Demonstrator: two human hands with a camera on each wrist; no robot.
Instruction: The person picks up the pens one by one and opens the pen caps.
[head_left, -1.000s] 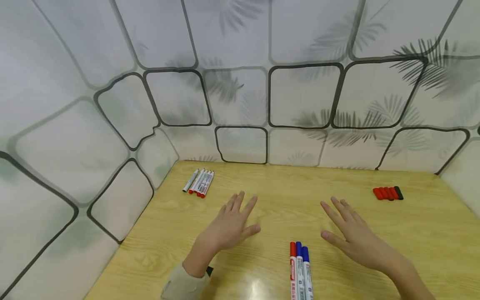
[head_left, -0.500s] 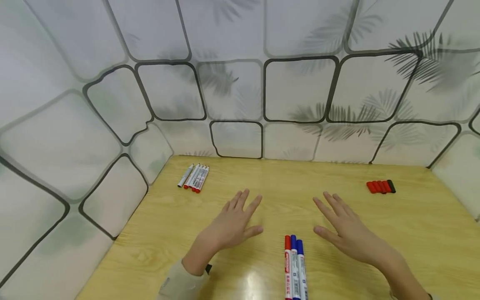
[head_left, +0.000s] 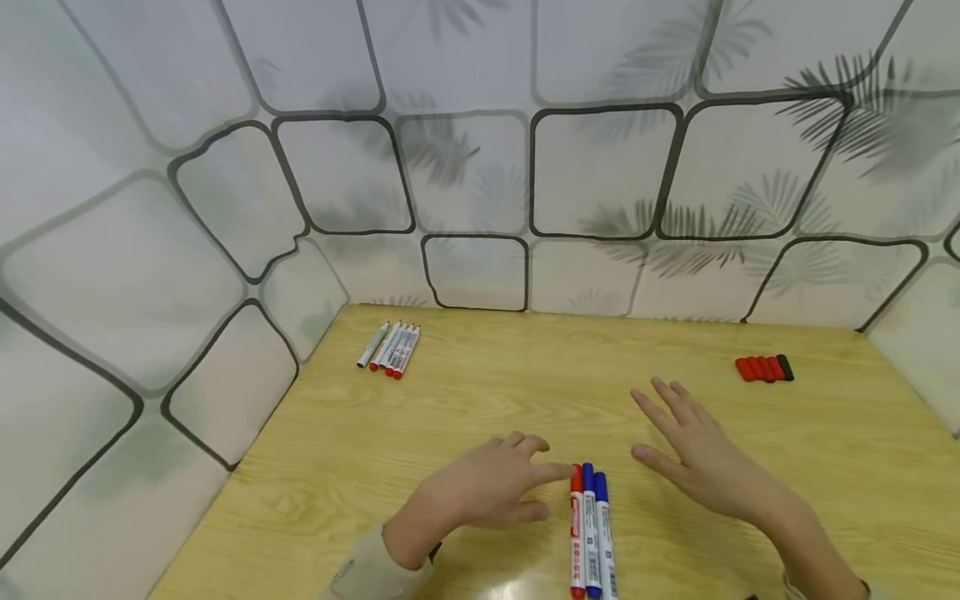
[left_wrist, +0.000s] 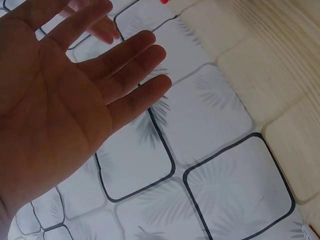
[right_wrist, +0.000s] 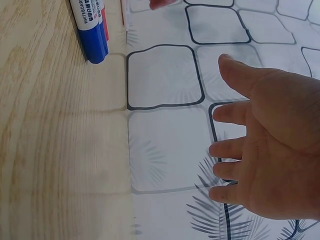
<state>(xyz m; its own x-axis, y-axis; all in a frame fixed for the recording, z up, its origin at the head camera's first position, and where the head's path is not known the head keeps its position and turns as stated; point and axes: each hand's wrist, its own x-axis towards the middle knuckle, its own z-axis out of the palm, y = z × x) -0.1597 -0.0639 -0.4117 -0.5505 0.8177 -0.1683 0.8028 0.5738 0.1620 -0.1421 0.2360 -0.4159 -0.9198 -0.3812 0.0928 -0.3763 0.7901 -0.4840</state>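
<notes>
A red whiteboard marker (head_left: 577, 533) and two blue ones lie side by side at the table's front, caps pointing away; the middle blue marker (head_left: 590, 533) touches its neighbours or nearly so. My left hand (head_left: 487, 487) is just left of them, index finger extended to the red cap; whether it touches cannot be told. Nothing is in its palm in the left wrist view. On the other side, my right hand (head_left: 720, 475) hovers with fingers spread, holding nothing. The right wrist view shows the blue caps (right_wrist: 93, 45) up close.
Several uncapped white markers (head_left: 390, 350), mostly red-ended, lie in a row at the back left. At the back right sit several red caps (head_left: 759, 368) beside a black cap (head_left: 785, 367). A patterned cloth wall (head_left: 472, 275) closes off the wooden table's (head_left: 487, 392) back.
My left hand has moved right and nearer to me, from spread fingers above the table to an index finger at the red marker's cap. The right hand has stayed nearly still.
</notes>
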